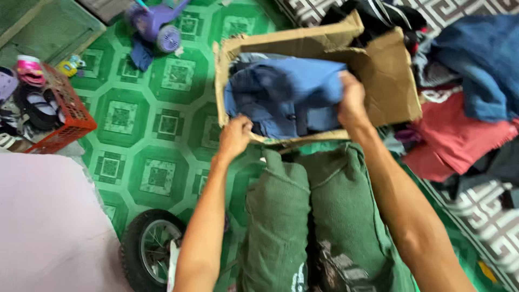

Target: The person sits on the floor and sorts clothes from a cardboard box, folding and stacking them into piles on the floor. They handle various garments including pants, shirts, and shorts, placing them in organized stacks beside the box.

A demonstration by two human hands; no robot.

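**Two hands on blue denim in a cardboard box**

Nearest the camera, knees in green trousers (319,216), just below the cardboard box (386,75) and touching its near edge. To the lower left of the box, a small rubber-tyred wheel (148,249) beside a pale pink surface (48,221).

At the box's near left corner, left hand (235,136), fingers curled shut over the rim and the lower edge of the blue denim garment (286,94). At the box's right inner side, right hand (351,100), closed around the garment's right edge, thumb side pressed into the cloth. Garment folded, lying inside the box, filling most of it, dark seams toward the left end.

Box itself open-topped, torn along its rim, right flap folded outward, resting on green patterned floor covering (162,108).

Right of the box, a red cloth (454,135) just beside the flap, among a heap of clothes; beyond that, a blue denim piece (481,59) and dark garments (378,16) touching the box's far right corner, all over a grey-and-white patterned mat (486,216).

Well left of the box, an orange plastic basket (67,116) holding sandals. Beyond the box's far left corner, a purple toy vehicle (157,21) on the floor, a small yellow toy (69,66) farther left
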